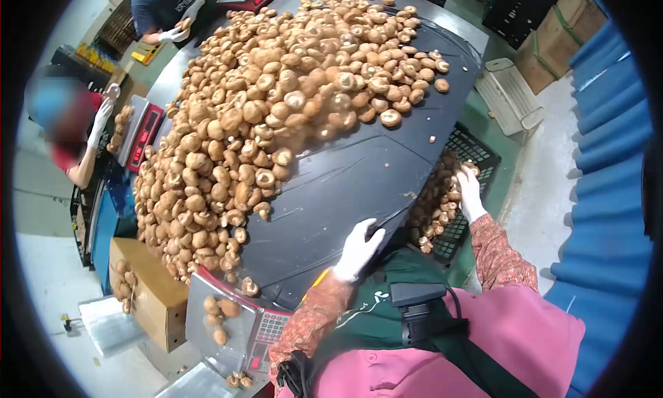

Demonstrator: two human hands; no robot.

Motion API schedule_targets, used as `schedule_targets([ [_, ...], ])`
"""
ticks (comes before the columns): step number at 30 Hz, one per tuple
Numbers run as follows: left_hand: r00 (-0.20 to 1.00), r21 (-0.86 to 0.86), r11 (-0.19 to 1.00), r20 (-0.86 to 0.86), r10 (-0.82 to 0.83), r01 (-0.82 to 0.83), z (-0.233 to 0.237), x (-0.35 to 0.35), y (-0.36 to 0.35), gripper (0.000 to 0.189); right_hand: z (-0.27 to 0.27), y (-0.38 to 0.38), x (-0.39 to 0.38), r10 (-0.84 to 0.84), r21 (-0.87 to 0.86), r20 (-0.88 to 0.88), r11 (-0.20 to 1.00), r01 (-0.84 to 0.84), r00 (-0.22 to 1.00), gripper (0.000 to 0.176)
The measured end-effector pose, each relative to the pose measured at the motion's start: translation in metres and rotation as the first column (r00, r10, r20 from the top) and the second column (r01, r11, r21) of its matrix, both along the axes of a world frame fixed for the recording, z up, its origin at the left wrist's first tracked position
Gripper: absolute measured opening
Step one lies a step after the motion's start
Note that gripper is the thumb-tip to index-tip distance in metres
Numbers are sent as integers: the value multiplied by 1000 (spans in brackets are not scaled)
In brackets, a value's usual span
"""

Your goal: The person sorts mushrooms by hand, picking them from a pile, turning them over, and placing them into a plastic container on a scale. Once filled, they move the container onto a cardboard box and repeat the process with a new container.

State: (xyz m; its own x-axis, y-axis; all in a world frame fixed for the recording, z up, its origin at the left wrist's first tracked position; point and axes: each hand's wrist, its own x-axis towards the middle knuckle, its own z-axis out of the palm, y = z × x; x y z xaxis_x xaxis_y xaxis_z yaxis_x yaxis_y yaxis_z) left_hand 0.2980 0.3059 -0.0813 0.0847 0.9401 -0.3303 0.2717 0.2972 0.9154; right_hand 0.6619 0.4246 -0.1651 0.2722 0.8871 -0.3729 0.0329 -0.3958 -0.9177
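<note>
My left hand [358, 250], in a white glove, is at the near edge of the dark-covered table [345, 180]. Its fingers are spread and nothing is in them. Low on the right, my right hand [470, 193], also gloved in white, reaches over a black plastic crate [482, 149] beside the table. Its fingers are bent around a shiitake mushroom [471, 168], though the grip is partly hidden. More mushrooms [436, 208] lie in the crate. A large heap of shiitake mushrooms [276, 87] covers the far and left parts of the table.
A scale [266, 329] with several mushrooms on its pan stands at the near left, beside a cardboard box [152, 294]. Two gloved co-workers work at the far left, one near a red scale [146, 132]. A pale crate [507, 97] and blue curtain [608, 191] are right.
</note>
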Motion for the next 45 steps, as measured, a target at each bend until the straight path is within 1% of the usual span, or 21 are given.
schedule_targets([
  [1, 999, -73, 997, 35, 27, -25, 1, -1, -1, 49, 11, 9, -19, 9, 78, -3, 997, -9, 1000, 52],
  [3, 1000, -57, 998, -9, 20, -20, 8, -7, -4, 49, 32, 18, -49, 61, 204, -47, 978, -51, 997, 53],
  [6, 998, -16, 999, -32, 46, -46, 2, -15, -10, 49, 48, 22, -77, 139, 245, -38, 961, -126, 990, 53],
  [10, 991, 64, 994, -98, 90, -84, -5, -30, -16, 48, 57, 16, -93, 142, 223, -65, 967, -124, 988, 52],
  [14, 987, 30, 990, -69, 143, -141, -15, -44, -22, 47, 53, 31, -90, 87, 227, -32, 971, -77, 996, 49],
  [16, 986, 28, 990, -83, 142, -140, -5, -51, -22, 44, 46, 55, -82, 42, 299, -75, 954, -18, 996, 45],
  [18, 986, -15, 986, -17, 168, -169, 2, -58, -17, 45, 44, 90, -68, -76, 291, -105, 951, 104, 992, 43],
  [20, 968, -37, 967, -12, 252, -252, -19, -62, -11, 34, 35, 136, -55, -226, 305, -87, 921, 242, 970, 43],
  [21, 974, 42, 981, -117, 192, -188, -16, -66, -4, 34, 26, 160, -44, -262, 347, -48, 900, 262, 964, 44],
  [24, 977, 8, 981, -91, 195, -195, 9, -56, 26, 36, 12, 217, -30, -390, 446, 20, 828, 341, 921, 49],
  [26, 945, 350, 936, -319, 75, 43, 36, -45, 49, 38, -1, 251, -17, -446, 444, 15, 805, 393, 895, 50],
  [30, 884, 474, 856, -466, 44, 207, 61, -46, 117, 39, -6, 309, -2, -467, 469, -30, 774, 425, 884, 53],
  [32, 875, 482, 848, -482, 48, 219, 73, -40, 147, 40, 2, 336, 3, -449, 465, -9, 789, 401, 893, 54],
  [34, 872, 498, 831, -488, 33, 248, 80, -37, 176, 41, 3, 360, 9, -389, 462, -141, 788, 408, 910, 51],
  [36, 934, 394, 910, -357, 26, 125, 65, -37, 198, 42, -10, 390, 22, -293, 520, -136, 792, 320, 946, 48],
  [37, 923, 423, 891, -385, 11, 166, 60, -36, 208, 43, 4, 396, 19, -235, 493, -90, 834, 249, 968, 46],
  [38, 912, 450, 869, -411, -3, 206, 55, -33, 216, 43, 14, 399, 11, -191, 451, -174, 857, 251, 966, 42],
  [40, 884, 477, 829, -466, -41, 290, 54, -27, 232, 44, 9, 417, 10, 14, 468, -194, 880, 80, 981, 41],
  [43, 830, 511, 748, -549, -96, 424, 68, -16, 264, 46, 45, 404, -40, 207, 356, -186, 925, -131, 960, 43],
  [44, 815, 529, 710, -569, -109, 465, 73, -13, 279, 49, 45, 400, -54, 280, 406, -90, 887, -222, 956, 46],
  [45, 777, 548, 665, -624, -79, 507, 77, -12, 294, 51, 48, 396, -65, 314, 417, -109, 876, -243, 943, 47],
])
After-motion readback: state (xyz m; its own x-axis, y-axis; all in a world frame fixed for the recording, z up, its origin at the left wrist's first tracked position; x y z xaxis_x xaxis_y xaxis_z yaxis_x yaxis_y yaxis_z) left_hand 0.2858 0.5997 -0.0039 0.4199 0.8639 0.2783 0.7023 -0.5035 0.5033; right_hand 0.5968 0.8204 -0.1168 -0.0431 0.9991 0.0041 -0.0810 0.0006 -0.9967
